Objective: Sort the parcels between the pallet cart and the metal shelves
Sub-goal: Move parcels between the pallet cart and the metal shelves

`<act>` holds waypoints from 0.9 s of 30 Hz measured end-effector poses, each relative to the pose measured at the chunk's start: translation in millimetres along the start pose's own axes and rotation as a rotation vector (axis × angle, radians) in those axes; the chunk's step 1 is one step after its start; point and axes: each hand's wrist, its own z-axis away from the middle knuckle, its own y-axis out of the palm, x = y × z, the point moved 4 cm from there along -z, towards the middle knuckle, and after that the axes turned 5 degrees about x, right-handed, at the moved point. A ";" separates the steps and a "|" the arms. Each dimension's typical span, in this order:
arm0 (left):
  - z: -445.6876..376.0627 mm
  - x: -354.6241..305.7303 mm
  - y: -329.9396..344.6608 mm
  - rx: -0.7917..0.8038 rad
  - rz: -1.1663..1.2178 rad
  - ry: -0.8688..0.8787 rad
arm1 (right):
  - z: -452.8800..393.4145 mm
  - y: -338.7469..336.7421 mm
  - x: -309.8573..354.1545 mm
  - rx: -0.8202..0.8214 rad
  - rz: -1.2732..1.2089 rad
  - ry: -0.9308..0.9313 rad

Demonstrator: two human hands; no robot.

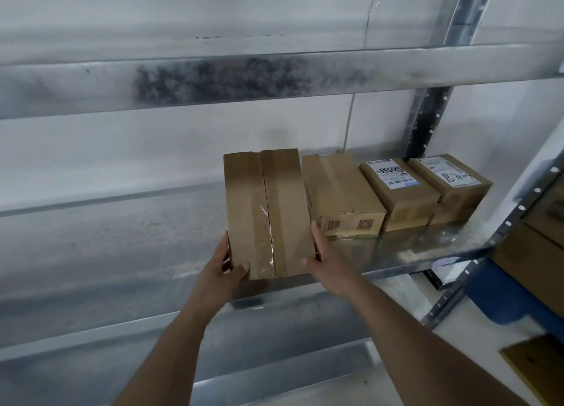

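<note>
- Your left hand (221,265) and right hand (328,262) clamp the brown taped parcel (267,213) from either side.
- It rests on the metal shelf (427,247), three boxes (341,195) beyond your right hand.

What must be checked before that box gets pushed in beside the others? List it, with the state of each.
1. Grip: left hand and right hand clasp the near end of the taped box, one on each side: ok.
2. Box support: it appears to sit on the shelf, but its near end reaches the front edge: cannot tell if it rests fully.
3. Room behind: bare shelf shows behind the box up to the wall: ok.
4. Gap to the neighbour box: a narrow slot shows; the right fingers lie in it: not ok, pinch risk.
5. Row line: the two labelled boxes sit further back: ok as guide.
6. Tape seal: closed along the top: ok.
</note>
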 end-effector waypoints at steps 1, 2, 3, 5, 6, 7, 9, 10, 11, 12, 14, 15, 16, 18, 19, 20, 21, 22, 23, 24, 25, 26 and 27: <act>5.6 -0.2 2.7 0.007 0.004 0.012 | 7.4 0.0 -1.5 -0.005 -0.017 -0.003; 11.0 -1.0 5.9 0.013 0.008 0.021 | 15.5 -0.5 -3.1 -0.016 -0.031 -0.008; 16.0 -2.2 9.3 0.018 0.013 0.030 | 24.2 -1.2 -5.1 -0.030 -0.040 -0.015; 26.1 -5.5 17.2 0.030 0.016 0.053 | 43.6 -3.7 -9.4 -0.061 -0.051 -0.032; 31.8 -7.9 21.5 0.035 0.008 0.064 | 54.3 -5.2 -11.6 -0.076 -0.059 -0.034; 37.6 -11.2 26.7 0.041 -0.002 0.077 | 65.3 -7.0 -13.6 -0.090 -0.061 -0.035; 48.9 -17.6 36.9 0.063 -0.012 0.103 | 86.7 -11.2 -17.4 -0.122 -0.042 -0.029; 54.9 -21.3 42.7 0.074 -0.010 0.116 | 98.2 -13.4 -19.3 -0.143 -0.021 -0.029; 60.6 -24.8 48.2 0.087 -0.004 0.130 | 109.8 -15.5 -20.6 -0.169 -0.003 -0.035; 66.8 -28.5 54.1 0.102 -0.003 0.146 | 121.9 -17.3 -21.3 -0.200 0.010 -0.045; 79.9 -35.9 67.0 0.140 -0.034 0.171 | 146.9 -20.5 -22.6 -0.261 0.020 -0.062; 86.7 -39.1 73.8 0.162 -0.040 0.185 | 159.4 -21.4 -22.8 -0.281 0.008 -0.071; 93.5 -42.4 80.6 0.186 -0.030 0.202 | 171.9 -22.7 -23.8 -0.297 -0.014 -0.080; 107.3 -48.7 94.3 0.232 -0.028 0.235 | 196.7 -25.4 -27.5 -0.329 -0.059 -0.092; 113.8 -51.7 101.7 0.254 -0.040 0.247 | 209.7 -26.9 -30.2 -0.351 -0.072 -0.091; 119.9 -54.2 109.0 0.275 -0.049 0.258 | 223.3 -28.6 -32.8 -0.375 -0.088 -0.088; 125.6 -56.6 116.4 0.298 -0.058 0.266 | 236.8 -30.0 -35.3 -0.397 -0.110 -0.091; 131.0 -58.8 124.3 0.320 -0.071 0.273 | 250.3 -31.1 -37.5 -0.418 -0.136 -0.104; 136.3 -61.1 132.3 0.340 -0.086 0.278 | 263.4 -31.9 -39.4 -0.437 -0.158 -0.117; 141.4 -63.4 140.2 0.358 -0.098 0.282 | 276.1 -32.8 -41.8 -0.456 -0.169 -0.120; 146.3 -65.7 148.0 0.376 -0.102 0.289 | 288.3 -33.7 -44.6 -0.478 -0.170 -0.116; 150.6 -68.4 155.9 0.396 -0.103 0.296 | 300.0 -34.9 -48.5 -0.504 -0.167 -0.104; 155.0 -71.3 164.6 0.419 -0.109 0.307 | 311.8 -36.4 -53.3 -0.536 -0.157 -0.086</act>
